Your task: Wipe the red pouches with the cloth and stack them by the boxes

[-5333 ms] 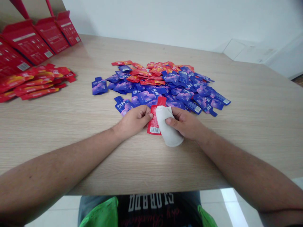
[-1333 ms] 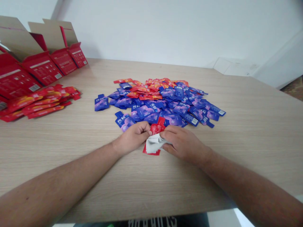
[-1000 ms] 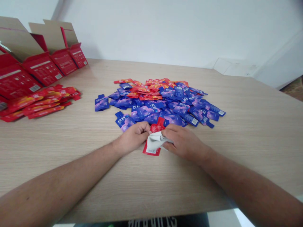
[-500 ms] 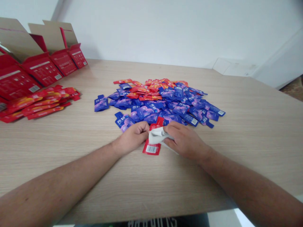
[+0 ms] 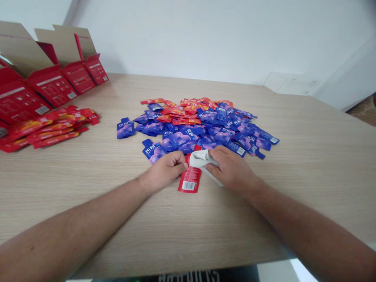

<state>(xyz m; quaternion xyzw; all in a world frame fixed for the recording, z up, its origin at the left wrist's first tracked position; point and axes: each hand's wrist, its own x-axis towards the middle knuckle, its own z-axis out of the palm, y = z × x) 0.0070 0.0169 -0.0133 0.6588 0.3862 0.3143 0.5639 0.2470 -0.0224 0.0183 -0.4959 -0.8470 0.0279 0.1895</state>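
Observation:
Between my hands, a red sachet (image 5: 189, 180) with a barcode near its lower end is held just above or on the table. My left hand (image 5: 166, 169) pinches its left edge with thumb and finger. A folded white cloth (image 5: 199, 158) is gripped in my right hand (image 5: 230, 166), lying over the upper part of the sachet and hiding some of it. Just beyond my hands lies a heap of blue-purple sachets (image 5: 183, 137), with orange-red sachets (image 5: 188, 109) on top toward the back.
Open red cardboard boxes (image 5: 53, 86) stand in a row at the left, their flaps raised. In front of them is a pile of orange-red sachets (image 5: 55, 127). One blue sachet (image 5: 125, 129) lies apart, left of the heap. A white wall closes off the table's (image 5: 147, 235) far side.
My right hand has moved the white cloth up and slightly right across the red sachet, uncovering more of its lower part. My left hand stays nearly in place.

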